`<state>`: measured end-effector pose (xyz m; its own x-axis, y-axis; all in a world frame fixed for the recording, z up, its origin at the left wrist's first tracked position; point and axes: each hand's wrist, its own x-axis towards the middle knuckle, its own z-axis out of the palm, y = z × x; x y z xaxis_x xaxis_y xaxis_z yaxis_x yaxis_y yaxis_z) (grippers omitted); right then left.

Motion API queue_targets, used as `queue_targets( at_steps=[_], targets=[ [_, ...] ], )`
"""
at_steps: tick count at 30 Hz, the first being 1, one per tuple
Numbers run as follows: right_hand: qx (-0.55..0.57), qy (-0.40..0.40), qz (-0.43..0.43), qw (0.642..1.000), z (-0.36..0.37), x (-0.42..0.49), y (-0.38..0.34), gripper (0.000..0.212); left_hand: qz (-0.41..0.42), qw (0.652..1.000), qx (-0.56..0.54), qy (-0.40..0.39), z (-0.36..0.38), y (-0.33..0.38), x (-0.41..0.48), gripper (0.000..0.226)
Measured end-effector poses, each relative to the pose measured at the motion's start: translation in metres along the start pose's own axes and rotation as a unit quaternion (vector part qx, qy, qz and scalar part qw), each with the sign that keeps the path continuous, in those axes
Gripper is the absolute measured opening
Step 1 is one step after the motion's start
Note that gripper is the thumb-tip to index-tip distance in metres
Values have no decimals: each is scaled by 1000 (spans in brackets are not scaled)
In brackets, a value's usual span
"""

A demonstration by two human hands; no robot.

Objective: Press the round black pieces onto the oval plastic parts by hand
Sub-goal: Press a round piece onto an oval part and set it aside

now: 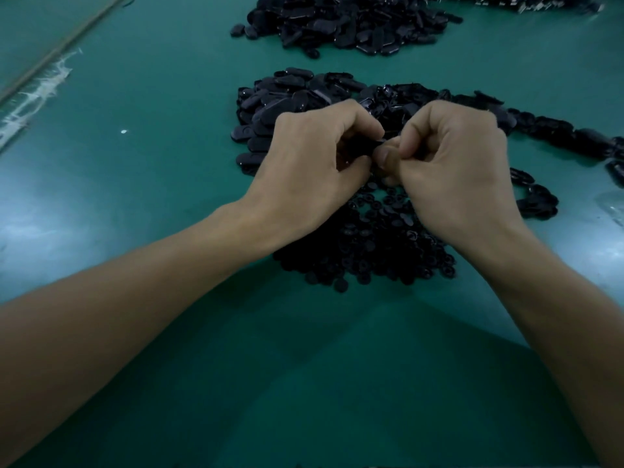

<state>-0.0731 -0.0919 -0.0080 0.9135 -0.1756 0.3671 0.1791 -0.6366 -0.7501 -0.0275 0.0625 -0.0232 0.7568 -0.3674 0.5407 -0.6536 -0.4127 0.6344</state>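
Note:
My left hand (310,163) and my right hand (452,167) meet above the middle of the green table, fingers curled. Between their fingertips they pinch a small black oval part (366,143), mostly hidden by the fingers. I cannot make out a round piece in the grip. A heap of round black pieces (371,251) lies just below the hands. A pile of black oval parts (287,99) lies behind and left of the hands. A trail of the oval parts (557,130) runs to the right.
A second, larger pile of black oval parts (344,25) lies at the far side of the green table (152,163). A thin rod (64,45) and white shreds (37,92) lie at the far left. Clear plastic (611,204) shows at the right edge.

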Motion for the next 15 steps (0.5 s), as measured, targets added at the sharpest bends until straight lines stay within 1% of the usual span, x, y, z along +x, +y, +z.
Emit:
queue_targets(
  at_steps=[4, 9, 15],
  targets=[
    [-21, -11, -12, 1000, 0, -1, -2, 38, 27, 999, 31, -1, 0, -1, 0, 23],
    [-17, -35, -34, 999, -3, -2, -5, 34, 21, 999, 29, -7, -3, -4, 1, 23],
    [-21, -51, -42, 998, -7, -5, -8, 19, 8, 1000, 11, -5, -4, -4, 2, 22]
  ],
)
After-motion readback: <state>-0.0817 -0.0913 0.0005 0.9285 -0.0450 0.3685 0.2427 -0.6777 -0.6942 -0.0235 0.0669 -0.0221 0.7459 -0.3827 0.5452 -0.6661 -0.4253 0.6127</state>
